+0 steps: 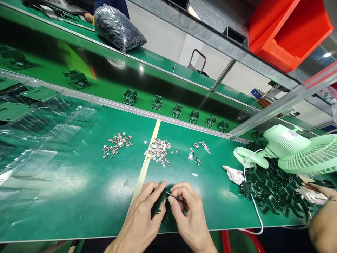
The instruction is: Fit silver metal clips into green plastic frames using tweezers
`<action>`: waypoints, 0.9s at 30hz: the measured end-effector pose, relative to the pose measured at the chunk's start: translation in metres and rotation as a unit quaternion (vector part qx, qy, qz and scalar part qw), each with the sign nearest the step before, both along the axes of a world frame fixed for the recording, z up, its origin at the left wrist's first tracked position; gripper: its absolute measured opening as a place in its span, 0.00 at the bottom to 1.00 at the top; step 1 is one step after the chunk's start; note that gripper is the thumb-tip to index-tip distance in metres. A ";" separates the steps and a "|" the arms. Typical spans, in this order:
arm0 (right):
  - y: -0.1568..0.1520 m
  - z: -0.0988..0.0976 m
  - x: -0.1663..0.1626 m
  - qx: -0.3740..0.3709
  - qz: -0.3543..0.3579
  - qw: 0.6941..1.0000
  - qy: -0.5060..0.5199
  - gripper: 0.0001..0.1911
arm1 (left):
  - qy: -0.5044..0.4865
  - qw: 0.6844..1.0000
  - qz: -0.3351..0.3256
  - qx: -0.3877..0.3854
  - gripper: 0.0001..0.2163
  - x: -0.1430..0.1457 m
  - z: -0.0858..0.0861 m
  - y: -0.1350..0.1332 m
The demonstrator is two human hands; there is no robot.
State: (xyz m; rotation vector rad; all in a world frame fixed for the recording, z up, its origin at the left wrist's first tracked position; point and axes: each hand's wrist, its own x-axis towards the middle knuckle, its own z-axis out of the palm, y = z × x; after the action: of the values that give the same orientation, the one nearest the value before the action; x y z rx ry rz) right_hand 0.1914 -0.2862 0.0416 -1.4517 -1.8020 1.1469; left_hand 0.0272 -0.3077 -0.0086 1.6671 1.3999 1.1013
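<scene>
At the table's front edge, my left hand (146,211) is closed around a dark plastic part (157,204), keeping it down near the surface. My right hand (190,214) pinches a thin dark stick-like tool (177,198), whose tip meets the part beside my left thumb. Its exact kind is hard to make out, and my fingers cover much of the part. Beyond my hands lie a heap of small shiny metal pieces (158,151), a second looser heap (117,143) to its left, and a few metal strips (204,147) to the right.
A yellow tape line (142,175) crosses the green table (86,207). Clear plastic covers dark trays (28,105) at left. At right are a pale green clip fan (289,144), a white cable (255,207), crumpled tissue (233,174), piled dark parts (273,186) and another person's arm (323,218).
</scene>
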 end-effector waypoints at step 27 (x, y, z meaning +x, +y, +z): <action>-0.011 -0.009 0.004 -0.066 -0.097 0.992 -0.047 0.13 | 0.067 0.996 0.024 0.061 0.21 0.014 0.009 -0.008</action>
State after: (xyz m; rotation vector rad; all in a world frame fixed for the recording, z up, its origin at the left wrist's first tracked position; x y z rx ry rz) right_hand 0.1950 -0.2968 0.0326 -1.7422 -1.6282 1.1315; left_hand 0.0412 -0.3155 0.0000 1.8318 1.4887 1.1411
